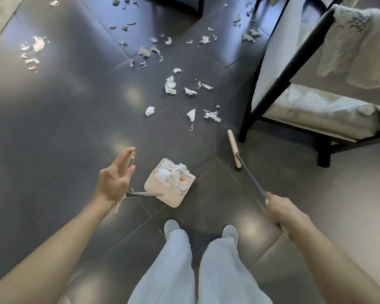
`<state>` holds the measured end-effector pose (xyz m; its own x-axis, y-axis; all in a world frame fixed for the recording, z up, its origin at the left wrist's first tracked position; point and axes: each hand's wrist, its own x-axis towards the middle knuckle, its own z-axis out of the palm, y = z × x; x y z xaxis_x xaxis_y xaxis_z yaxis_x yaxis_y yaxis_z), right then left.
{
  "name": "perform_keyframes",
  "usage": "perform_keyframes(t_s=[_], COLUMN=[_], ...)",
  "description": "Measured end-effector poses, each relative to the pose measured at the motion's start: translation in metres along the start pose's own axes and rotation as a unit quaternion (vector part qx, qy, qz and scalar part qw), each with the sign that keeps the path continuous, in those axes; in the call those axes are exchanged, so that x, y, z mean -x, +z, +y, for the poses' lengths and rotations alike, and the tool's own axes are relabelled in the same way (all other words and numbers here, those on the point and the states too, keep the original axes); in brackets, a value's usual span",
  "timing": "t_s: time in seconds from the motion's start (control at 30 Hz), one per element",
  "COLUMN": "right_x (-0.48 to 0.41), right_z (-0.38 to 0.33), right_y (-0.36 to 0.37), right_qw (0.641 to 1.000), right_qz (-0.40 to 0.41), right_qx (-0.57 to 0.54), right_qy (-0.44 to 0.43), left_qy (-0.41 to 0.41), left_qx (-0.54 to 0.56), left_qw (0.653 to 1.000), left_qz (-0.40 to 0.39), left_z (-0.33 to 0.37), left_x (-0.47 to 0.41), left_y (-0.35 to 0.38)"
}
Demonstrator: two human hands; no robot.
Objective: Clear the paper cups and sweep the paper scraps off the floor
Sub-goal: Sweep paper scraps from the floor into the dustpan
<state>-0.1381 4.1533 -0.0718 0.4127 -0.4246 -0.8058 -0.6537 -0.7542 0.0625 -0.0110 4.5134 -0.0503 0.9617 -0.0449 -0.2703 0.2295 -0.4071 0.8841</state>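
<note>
Currently, the right grip [279,212] is closed around the broom [233,148] shaft, which runs diagonally forward-left to its head on the floor [53,128]. The left grip [115,178] is open, fingers straight, at the dustpan [173,198] handle. Paper scraps [170,84] lie ahead.

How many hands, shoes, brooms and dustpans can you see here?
Hands: 2, the left hand and the right hand
Shoes: 2, the left shoe and the right shoe
Brooms: 1, the broom
Dustpans: 1, the dustpan
Total: 6
</note>
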Motion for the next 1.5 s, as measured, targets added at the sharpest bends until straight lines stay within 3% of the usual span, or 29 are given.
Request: perform_keyframes(t_s=[0.23, 0.47, 0.63, 0.83, 1.0, 1.17, 1.5], right_x=[0.018, 0.024, 0.027, 0.042, 0.059, 0.055, -0.034], right_z=[-0.091, -0.171, -0.203, -0.22, -0.219, -0.243, -0.354], right_y=[0.029, 0.03, 0.025, 0.02, -0.026, -0.078, -0.278], right_qw=[0.996, 0.991, 0.987, 0.978, 0.971, 0.972, 0.951], right_qz=[-0.08, -0.089, -0.107, -0.154, -0.166, -0.104, -0.03], right_qx=[0.012, -0.027, 0.002, -0.001, -0.026, 0.017, -0.088], right_qy=[-0.04, -0.097, -0.117, -0.14, -0.171, -0.211, -0.293], left_qy=[0.0, -0.023, -0.015, -0.02, -0.023, -0.013, 0.067], left_qx=[-0.012, -0.073, -0.039, -0.08, -0.085, -0.066, -0.052], left_qw=[1.0, 0.996, 0.997, 0.992, 0.986, 0.976, 0.948], left_qz=[0.0, 0.046, 0.069, 0.101, 0.144, 0.209, 0.308], left_z=[-0.029, -0.051, -0.042, -0.036, -0.037, -0.013, 0.096], left_x=[-0.009, -0.021, -0.045, -0.075, -0.098, -0.141, -0.332], left_y=[-0.059, -0.094, -0.095, -0.088, -0.094, -0.113, -0.141])
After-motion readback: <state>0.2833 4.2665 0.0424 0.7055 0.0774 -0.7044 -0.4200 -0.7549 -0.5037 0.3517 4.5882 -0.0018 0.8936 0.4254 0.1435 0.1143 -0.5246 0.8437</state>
